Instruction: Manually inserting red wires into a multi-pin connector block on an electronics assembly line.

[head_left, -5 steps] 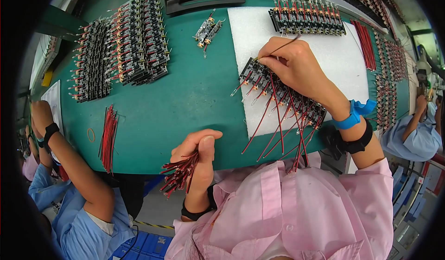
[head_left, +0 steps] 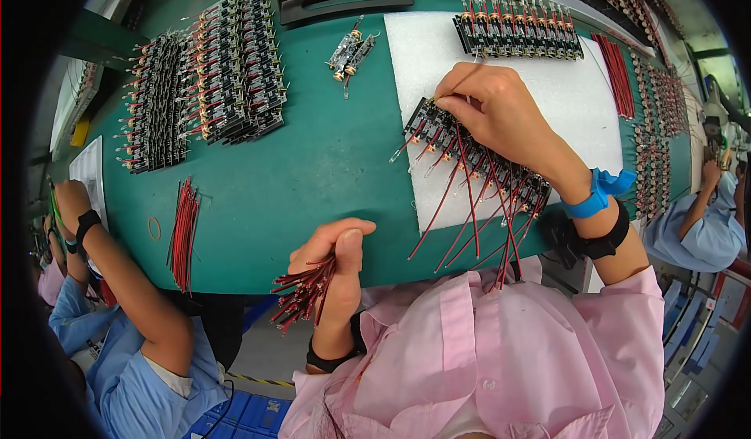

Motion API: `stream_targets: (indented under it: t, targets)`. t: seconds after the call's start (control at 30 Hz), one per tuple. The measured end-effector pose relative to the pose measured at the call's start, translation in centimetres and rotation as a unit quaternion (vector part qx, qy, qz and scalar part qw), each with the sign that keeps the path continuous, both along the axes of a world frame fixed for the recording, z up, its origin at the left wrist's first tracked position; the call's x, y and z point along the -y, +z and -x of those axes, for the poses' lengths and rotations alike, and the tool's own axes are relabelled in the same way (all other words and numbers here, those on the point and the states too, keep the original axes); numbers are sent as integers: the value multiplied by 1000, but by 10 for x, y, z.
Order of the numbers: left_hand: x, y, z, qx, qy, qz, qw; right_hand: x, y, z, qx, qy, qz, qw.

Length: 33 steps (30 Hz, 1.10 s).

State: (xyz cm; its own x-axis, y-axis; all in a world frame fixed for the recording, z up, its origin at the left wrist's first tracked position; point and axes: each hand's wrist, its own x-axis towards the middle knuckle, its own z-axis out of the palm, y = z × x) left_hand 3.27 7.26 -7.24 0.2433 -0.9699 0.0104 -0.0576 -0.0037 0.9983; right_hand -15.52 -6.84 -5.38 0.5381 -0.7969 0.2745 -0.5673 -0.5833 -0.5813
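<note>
My left hand (head_left: 332,255) is closed around a bundle of red and black wires (head_left: 303,294) near the table's front edge, the wire ends fanning out below the fist. My right hand (head_left: 489,102) pinches a thin wire at the upper left end of a row of small black circuit boards (head_left: 469,153). Fingertips and thumb hide the spot where that wire meets the board. From the row, several red and black wires (head_left: 473,212) trail toward my chest. The row lies on a white foam sheet (head_left: 602,126).
More board rows (head_left: 512,32) stand at the foam's far edge, beside loose red wires (head_left: 614,75). Stacked boards (head_left: 235,71) fill the far left. Two loose boards (head_left: 350,54), a wire bundle (head_left: 184,235) and a rubber band (head_left: 154,228) lie on the green mat. A co-worker's hand (head_left: 72,204) works at left.
The wire end rising above my right hand has swung left and looks blurred. My left hand stays put. At the left, the co-worker's hand has shifted slightly down.
</note>
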Motion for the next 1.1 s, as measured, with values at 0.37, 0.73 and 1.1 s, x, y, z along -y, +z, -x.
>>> stream_targets:
  t: [0.37, 0.73, 1.1]
  targets:
    - [-1, 6, -1, 10, 8, -7, 1000, 3, 3, -4, -29, 19, 0, 999]
    - [0, -1, 3, -3, -4, 8, 1000, 2, -1, 0, -37, 19, 38, 998]
    - [0, 0, 4, 4, 3, 2, 1000, -1, -1, 0, -48, 10, 48, 998]
